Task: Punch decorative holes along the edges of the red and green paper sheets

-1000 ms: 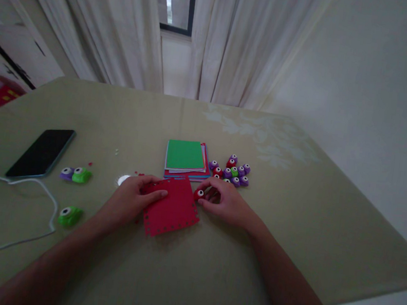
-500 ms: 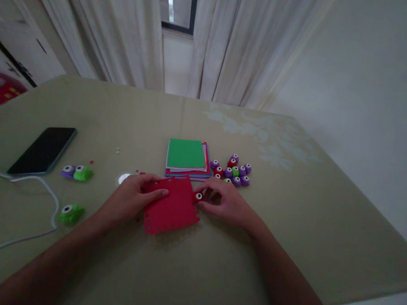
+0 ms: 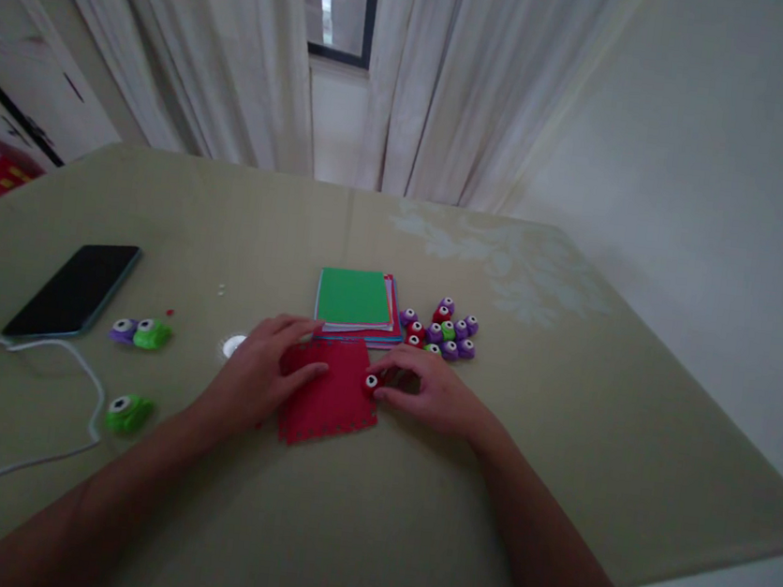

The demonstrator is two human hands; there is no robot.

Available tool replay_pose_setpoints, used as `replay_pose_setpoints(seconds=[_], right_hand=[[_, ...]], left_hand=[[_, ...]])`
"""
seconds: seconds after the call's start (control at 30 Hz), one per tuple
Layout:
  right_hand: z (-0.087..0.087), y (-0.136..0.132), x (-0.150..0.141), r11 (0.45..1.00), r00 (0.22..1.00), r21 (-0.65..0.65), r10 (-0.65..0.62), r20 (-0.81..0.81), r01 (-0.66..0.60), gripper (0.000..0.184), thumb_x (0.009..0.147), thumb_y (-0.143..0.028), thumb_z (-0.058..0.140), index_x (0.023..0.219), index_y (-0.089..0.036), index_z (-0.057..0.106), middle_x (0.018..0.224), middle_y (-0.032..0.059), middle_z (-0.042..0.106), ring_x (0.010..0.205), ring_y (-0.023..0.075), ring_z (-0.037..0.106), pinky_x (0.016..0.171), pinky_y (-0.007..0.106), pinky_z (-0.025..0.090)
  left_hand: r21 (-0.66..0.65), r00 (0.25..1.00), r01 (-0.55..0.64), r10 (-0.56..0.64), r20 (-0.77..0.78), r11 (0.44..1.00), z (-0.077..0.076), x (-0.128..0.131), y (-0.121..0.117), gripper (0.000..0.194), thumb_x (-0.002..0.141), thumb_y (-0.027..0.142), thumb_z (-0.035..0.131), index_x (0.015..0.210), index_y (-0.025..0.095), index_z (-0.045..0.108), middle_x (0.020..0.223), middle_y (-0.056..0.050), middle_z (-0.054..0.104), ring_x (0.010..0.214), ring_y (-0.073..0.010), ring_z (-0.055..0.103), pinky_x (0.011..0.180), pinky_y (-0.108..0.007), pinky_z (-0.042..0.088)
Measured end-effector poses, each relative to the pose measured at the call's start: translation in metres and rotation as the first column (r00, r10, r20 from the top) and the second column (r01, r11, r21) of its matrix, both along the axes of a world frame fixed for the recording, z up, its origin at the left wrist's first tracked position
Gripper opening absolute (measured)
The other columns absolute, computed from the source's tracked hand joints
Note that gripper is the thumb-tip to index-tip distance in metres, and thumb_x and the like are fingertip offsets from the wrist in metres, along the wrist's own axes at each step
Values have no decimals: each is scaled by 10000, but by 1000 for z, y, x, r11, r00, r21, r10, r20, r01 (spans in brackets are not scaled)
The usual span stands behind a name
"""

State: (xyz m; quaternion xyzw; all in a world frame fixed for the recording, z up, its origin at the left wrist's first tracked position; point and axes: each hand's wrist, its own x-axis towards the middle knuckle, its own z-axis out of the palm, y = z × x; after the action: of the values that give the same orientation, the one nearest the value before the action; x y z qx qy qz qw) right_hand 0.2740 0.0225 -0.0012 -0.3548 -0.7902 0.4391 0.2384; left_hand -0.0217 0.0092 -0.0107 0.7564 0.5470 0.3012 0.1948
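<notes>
At the near left of the pale green cloth-covered surface (image 3: 365, 526), a thin white cable (image 3: 34, 455) is laid in a loose curve; beside its bend is placed a bright green, one-eyed plastic figure (image 3: 128, 413). Farther in, near the middle, a square red sheet with a notched edge (image 3: 330, 390) is seen; its left part is covered by the left hand (image 3: 262, 368), whose thumb is laid over the sheet, with the fingers parted wide from it and extended past the sheet's far left corner. At the sheet's right edge, a small red, one-eyed plastic figure (image 3: 371, 383) is held between the thumb and fingers of the right hand (image 3: 423, 389), narrowly pinched.

To the left, a round white piece (image 3: 233, 345) is partly hidden by the left hand; beyond it, a purple figure (image 3: 122, 330) and a green figure (image 3: 152, 333) are set side by side, and near them a black-screened phone (image 3: 73, 290) is laid flat. Just beyond the red sheet, a stack of coloured square sheets (image 3: 355, 297) is topped with green; to its right, purple, red and green one-eyed figures (image 3: 450, 330) are clustered; at the back, a dark-framed window (image 3: 343, 5) is flanked by pale curtains (image 3: 214, 47).
</notes>
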Motion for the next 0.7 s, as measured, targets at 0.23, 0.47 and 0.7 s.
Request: replay_pose_setpoints(seconds=[0.23, 0.47, 0.7], right_hand=[[7, -3, -1, 1000, 999, -3, -26, 32, 27, 202, 984, -340, 751, 1133, -206, 770, 1111, 72, 780, 949, 194, 727, 872, 327, 586], [6, -2, -2, 998, 998, 3, -59, 32, 59, 215, 991, -338, 745, 1158, -205, 772, 1114, 72, 763, 930, 186, 719, 855, 316, 577], [6, -2, -2, 999, 999, -11, -42, 35, 42, 211, 997, -359, 737, 1141, -208, 768, 1096, 67, 766, 899, 180, 714, 835, 308, 578]], left_hand=[[-13, 931, 291, -286, -229, 957, 2, -1, -19, 584, 949, 598, 716, 1444, 290, 678, 1500, -106, 656, 1354, -370, 583, 1156, -588, 446], [-102, 897, 374, -387, -216, 922, -7, 3, -22, 601, 962, 560, 722, 1508, 324, 632, 1603, -86, 581, 1451, -365, 525, 1212, -574, 411], [-112, 876, 426, -441, -195, 898, -7, -2, -18, 592, 975, 542, 720, 1516, 322, 626, 1633, -78, 556, 1483, -327, 508, 1239, -531, 409]])
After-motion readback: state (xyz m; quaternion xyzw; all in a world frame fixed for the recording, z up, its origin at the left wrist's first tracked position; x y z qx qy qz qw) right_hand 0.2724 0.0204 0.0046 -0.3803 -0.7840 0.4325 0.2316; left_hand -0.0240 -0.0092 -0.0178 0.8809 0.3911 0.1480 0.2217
